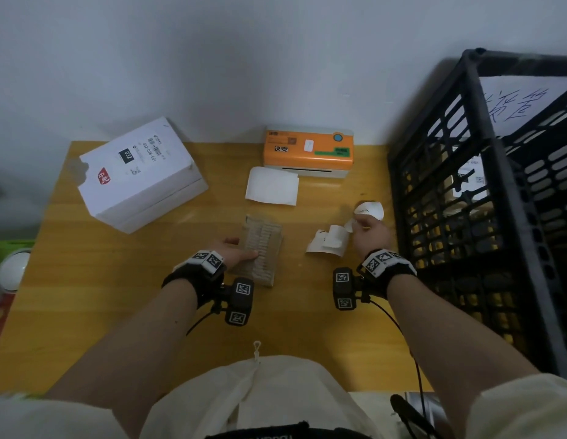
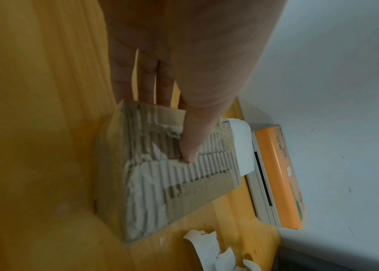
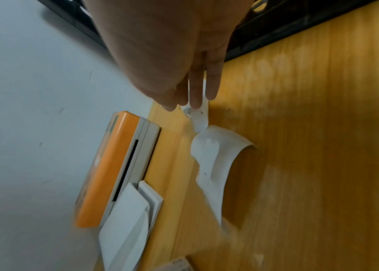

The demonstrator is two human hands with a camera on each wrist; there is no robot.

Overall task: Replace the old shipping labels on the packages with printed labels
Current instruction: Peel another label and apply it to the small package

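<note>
Cardboard package [image 1: 262, 248]: laid flat on the counter [image 1: 117, 296] in front of the person, its top face torn down to the ribbed layer with scraps of white paper left stuck on it.
Left hand [image 1: 236, 252]: the package is held at its left side, thumb [image 2: 193, 146] pressed on the torn face and fingers [image 2: 145, 82] reaching down over the edge.
Right hand [image 1: 370, 231]: a small torn white label scrap [image 3: 198, 117] is pinched at the fingertips [image 3: 195, 99], just above the counter.
Torn label pieces [image 1: 329, 240]: curled white strips are seen lying on the counter beside the right hand, between the package and the crate.
Label printer [image 1: 309, 152]: an orange and white unit is set at the back of the counter against the wall.
Blank labels [image 1: 272, 186]: a white folded stack is placed just in front of the printer.
White box [image 1: 139, 174]: set at the back left of the counter, a printed label on its top.
Black crate [image 1: 485, 217]: stood at the right edge, with a labelled package visible inside.
</note>
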